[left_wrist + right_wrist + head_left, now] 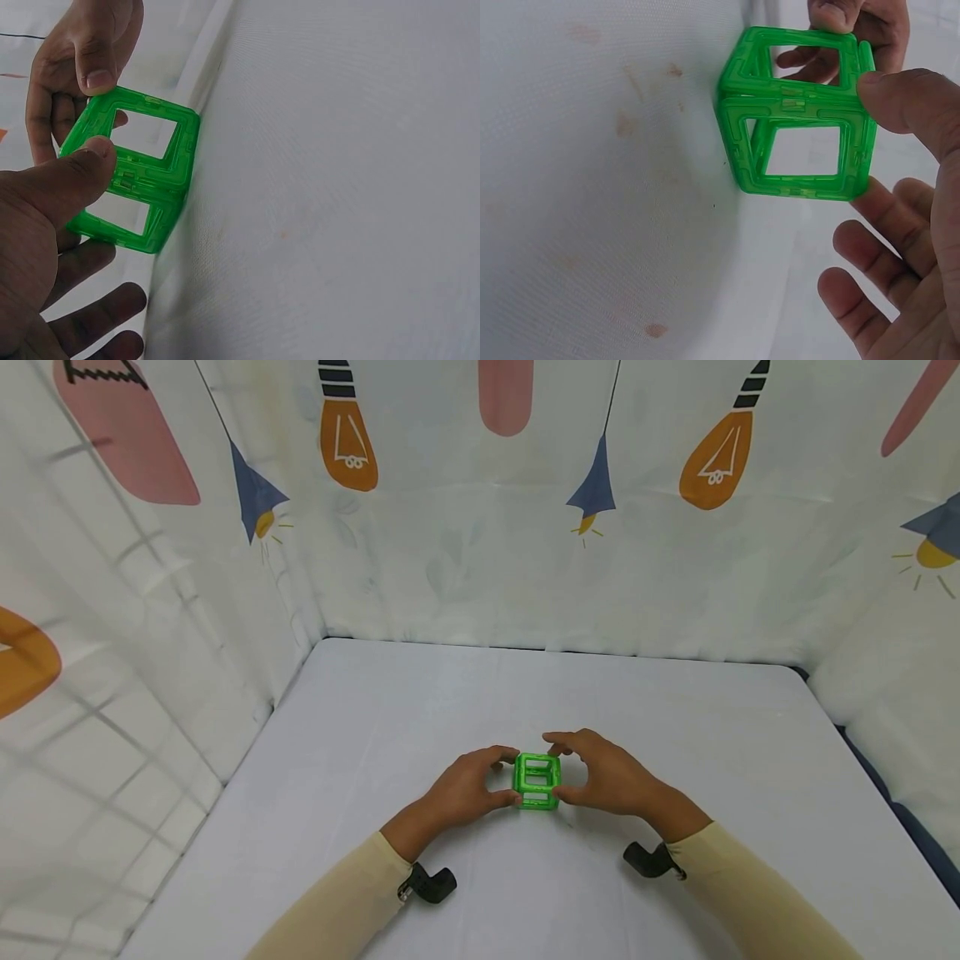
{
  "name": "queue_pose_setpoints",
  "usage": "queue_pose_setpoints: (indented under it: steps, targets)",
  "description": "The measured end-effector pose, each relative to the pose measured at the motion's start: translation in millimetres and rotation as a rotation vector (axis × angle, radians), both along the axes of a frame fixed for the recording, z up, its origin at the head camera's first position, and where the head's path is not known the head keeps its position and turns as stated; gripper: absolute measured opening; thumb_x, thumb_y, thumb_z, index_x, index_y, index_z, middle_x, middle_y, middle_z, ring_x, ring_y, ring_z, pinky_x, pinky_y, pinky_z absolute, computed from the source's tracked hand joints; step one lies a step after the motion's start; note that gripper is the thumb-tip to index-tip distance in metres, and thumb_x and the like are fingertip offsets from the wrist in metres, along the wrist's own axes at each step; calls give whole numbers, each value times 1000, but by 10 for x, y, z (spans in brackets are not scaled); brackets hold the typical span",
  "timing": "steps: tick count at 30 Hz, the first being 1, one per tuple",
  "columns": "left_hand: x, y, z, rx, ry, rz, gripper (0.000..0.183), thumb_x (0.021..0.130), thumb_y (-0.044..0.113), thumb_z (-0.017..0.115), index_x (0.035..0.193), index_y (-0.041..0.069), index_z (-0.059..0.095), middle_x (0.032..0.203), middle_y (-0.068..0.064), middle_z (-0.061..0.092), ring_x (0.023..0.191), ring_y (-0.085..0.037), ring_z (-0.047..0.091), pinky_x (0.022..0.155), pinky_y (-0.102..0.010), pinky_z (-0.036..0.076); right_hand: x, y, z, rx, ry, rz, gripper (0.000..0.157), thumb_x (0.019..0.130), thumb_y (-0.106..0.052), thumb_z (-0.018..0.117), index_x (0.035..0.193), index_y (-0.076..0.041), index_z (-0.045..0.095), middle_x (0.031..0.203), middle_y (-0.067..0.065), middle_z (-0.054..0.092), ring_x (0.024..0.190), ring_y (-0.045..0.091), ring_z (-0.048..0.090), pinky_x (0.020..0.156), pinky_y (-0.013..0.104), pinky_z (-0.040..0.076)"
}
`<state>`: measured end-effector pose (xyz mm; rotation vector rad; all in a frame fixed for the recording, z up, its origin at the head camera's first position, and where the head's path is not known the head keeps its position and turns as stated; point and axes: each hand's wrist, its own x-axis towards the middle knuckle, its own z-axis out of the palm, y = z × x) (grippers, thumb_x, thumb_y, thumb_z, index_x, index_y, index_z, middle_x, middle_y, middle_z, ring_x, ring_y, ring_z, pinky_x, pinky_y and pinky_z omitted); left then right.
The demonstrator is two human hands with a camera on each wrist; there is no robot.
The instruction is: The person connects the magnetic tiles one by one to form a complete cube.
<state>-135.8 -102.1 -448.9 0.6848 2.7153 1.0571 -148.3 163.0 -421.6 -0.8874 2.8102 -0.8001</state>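
Note:
A cube of translucent green magnetic tiles [537, 787], each tile an open square frame, stands on the white table in the head view. My left hand [463, 787] pinches its left side, thumb at the near edge and fingers behind. On the opposite side my right hand [613, 778] grips it likewise, its thumb at the near corner. The left wrist view has the green cube [154, 176] between both hands, with the left thumb [82, 172] across one frame. In the right wrist view the right thumb presses the cube's [793, 105] edge while the other fingers spread below.
The white-covered table [420, 693] extends around the hands. A white curtain [465, 568] printed with lamps and bulbs hangs behind it and along both sides. Small black devices [431, 885] sit on both wrists over beige sleeves.

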Motion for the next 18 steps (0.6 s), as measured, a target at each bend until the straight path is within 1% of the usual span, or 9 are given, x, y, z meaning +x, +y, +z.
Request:
queue_pose_setpoints:
  steps: [4, 10, 16, 18]
  targets:
    - [0, -1, 4, 2, -7, -1, 63, 87, 37, 84, 141, 17, 58, 134, 4, 64, 120, -18, 60, 99, -41, 49, -2, 3, -4, 1, -14, -8, 80, 82, -33, 87, 152, -21, 48, 126, -10, 61, 121, 18, 57, 100, 46, 49]
    - [5, -2, 19, -1, -7, -4, 64, 88, 36, 83, 143, 15, 58, 136, 2, 63, 120, -19, 60, 99, -42, 49, 3, 13, -13, -23, -29, -3, 79, 83, -31, 87, 151, -20, 49, 127, -10, 62, 121, 21, 58, 96, 42, 51]
    - [5, 4, 22, -10, 1, -4, 65, 88, 35, 83, 143, 14, 58, 138, 1, 62, 120, -19, 60, 100, -42, 48, 8, -3, -14, -15, -28, -8, 79, 84, -33, 87, 152, -21, 48, 129, -12, 62, 122, 17, 57, 97, 41, 51]
    - [6, 4, 19, -13, 0, -5, 65, 88, 36, 83, 143, 14, 58, 137, 1, 62, 120, -19, 60, 100, -42, 48, 16, 0, -17, -14, -22, -12, 79, 84, -33, 87, 151, -21, 48, 128, -12, 62, 121, 18, 57, 96, 42, 51]
